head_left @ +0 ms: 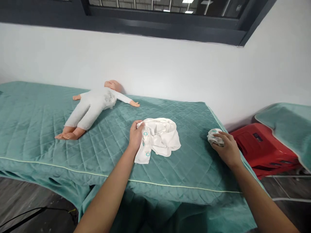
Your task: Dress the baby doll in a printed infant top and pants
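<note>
A white piece of baby clothing with teal prints lies loosely bunched on the green quilted cover. My left hand grips its upper left edge, thumb on top. One printed strip of it hangs down toward the near side. Over at the right edge of the bed, my right hand has its fingers curled round a small white bundle with teal print, which rests on the cover. Whether the bundle is rolled cloth or something else I cannot tell.
A baby doll with a white cloth body lies on its back at the left. The green quilted cover drapes over the bed's front edge. Beyond the right edge stands a red plastic object beside another green cover. A white wall runs behind.
</note>
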`<state>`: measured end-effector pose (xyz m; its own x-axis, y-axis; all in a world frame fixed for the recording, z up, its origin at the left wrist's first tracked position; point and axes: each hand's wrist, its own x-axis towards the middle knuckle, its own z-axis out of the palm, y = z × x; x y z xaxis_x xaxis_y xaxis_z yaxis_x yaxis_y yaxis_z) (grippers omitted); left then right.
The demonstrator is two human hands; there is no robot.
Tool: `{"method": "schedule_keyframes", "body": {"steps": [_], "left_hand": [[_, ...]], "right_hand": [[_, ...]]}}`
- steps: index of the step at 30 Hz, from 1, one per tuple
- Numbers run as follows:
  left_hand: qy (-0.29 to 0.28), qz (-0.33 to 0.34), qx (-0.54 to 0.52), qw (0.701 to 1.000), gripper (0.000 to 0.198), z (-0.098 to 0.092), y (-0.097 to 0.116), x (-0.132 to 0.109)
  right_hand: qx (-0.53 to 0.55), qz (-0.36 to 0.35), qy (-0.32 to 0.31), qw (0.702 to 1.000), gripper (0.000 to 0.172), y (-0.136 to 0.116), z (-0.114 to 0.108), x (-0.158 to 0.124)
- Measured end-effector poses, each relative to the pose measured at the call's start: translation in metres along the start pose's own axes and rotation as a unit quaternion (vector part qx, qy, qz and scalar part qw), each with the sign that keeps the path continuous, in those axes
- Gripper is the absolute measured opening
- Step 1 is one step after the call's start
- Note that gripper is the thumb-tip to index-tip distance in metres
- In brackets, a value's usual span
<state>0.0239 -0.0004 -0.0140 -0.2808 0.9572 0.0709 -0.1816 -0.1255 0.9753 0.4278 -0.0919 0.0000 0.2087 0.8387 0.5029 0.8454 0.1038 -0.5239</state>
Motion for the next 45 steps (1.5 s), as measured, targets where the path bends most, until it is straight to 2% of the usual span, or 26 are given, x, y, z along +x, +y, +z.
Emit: {"method": "schedule_keyframes", "body": {"steps": [3,5,11,17,20,25,28,34,37,41,42,45], "left_hand": [[0.002,0.003,0.009,1.000,0.020,0.001,0.001,0.000],[0.000,0.006,0.013,1.000,0.020,0.001,0.001,0.000],[0.000,0.003,0.005,1.000,0.020,0.001,0.000,0.000],[0.001,0.003,-0.001,1.000,0.020,0.001,0.000,-0.002],[0.004,0.004,0.007,1.000,0.019,0.001,-0.001,-0.001],[-0.005,-0.002,-0.001,1.000,0.022,0.000,-0.003,0.000],[-0.006,-0.004,-0.005,1.000,0.023,0.000,-0.001,-0.001],[-0.002,0.004,0.015,1.000,0.022,0.001,0.003,-0.002],[-0.005,0.007,0.015,1.000,0.023,0.000,0.001,-0.001],[-0.011,0.004,0.012,1.000,0.025,-0.001,-0.002,-0.001],[-0.011,0.005,0.013,1.000,0.025,-0.001,-0.002,-0.001],[-0.005,0.019,0.034,0.999,0.024,0.000,-0.002,-0.001]], "right_hand": [[0.051,0.002,-0.014,0.999,0.037,0.008,-0.021,-0.001],[0.044,-0.014,-0.028,0.999,0.040,0.013,-0.028,-0.005],[0.029,-0.002,-0.069,0.997,0.045,0.033,-0.019,-0.017],[0.065,0.036,-0.080,0.994,0.041,0.021,-0.029,-0.018],[0.066,0.018,-0.090,0.994,0.043,0.013,-0.027,-0.021],[-0.004,-0.015,-0.111,0.994,0.049,0.012,-0.016,-0.023],[-0.039,-0.046,-0.116,0.991,0.056,0.014,-0.021,-0.021],[-0.035,-0.033,-0.109,0.993,0.075,0.016,-0.035,-0.023],[-0.008,-0.012,-0.091,0.996,0.076,0.020,-0.037,-0.024],[0.053,0.089,-0.065,0.992,0.069,0.021,-0.042,-0.022],[0.050,0.095,-0.056,0.993,0.066,0.019,-0.044,-0.021],[-0.028,0.015,0.006,0.999,0.055,-0.003,-0.042,-0.017]]}}
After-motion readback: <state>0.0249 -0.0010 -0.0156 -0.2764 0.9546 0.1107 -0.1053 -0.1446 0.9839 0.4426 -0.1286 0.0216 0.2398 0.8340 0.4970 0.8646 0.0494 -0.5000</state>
